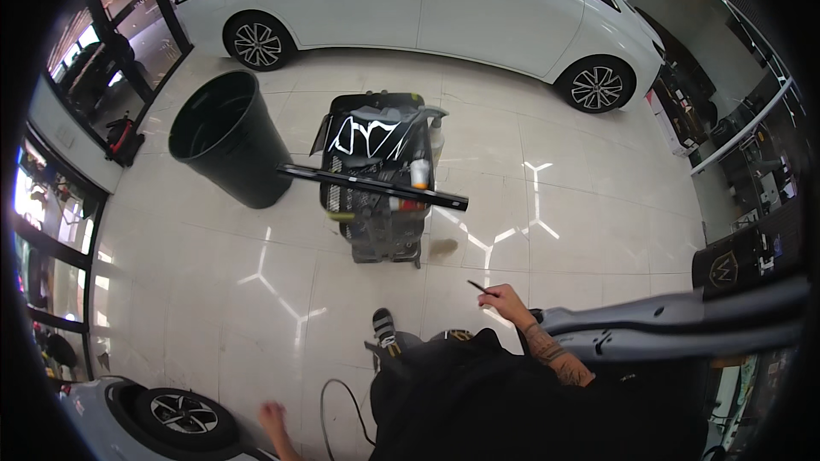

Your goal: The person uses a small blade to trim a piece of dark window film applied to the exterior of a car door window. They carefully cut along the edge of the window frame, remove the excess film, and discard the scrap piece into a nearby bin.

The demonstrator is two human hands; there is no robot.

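Note:
My right hand point(506, 305) is closed round a slim dark stick-like tool point(478, 288), whose exact kind I cannot make out. Its tip points up and left, toward the cart. Low at the left, my left hand point(272, 418) hangs near the wheel point(181, 415) of a light-coloured car. Motion blurs that hand, and its fingers cannot be told apart. Ahead of me a long glossy black trim strip point(363, 183) lies across a black wheeled cart point(386, 249), and neither hand touches it. On the cart there are also a dark sheet with bright reflections point(363, 137) and a white-and-orange bottle point(419, 174).
A large dark bin point(256, 149) stands left of the cart. Beyond them is a white car point(483, 13). An open grey car door sill point(649, 324) is close at my right. A thin hose point(325, 410) curves over the tiled floor near my feet.

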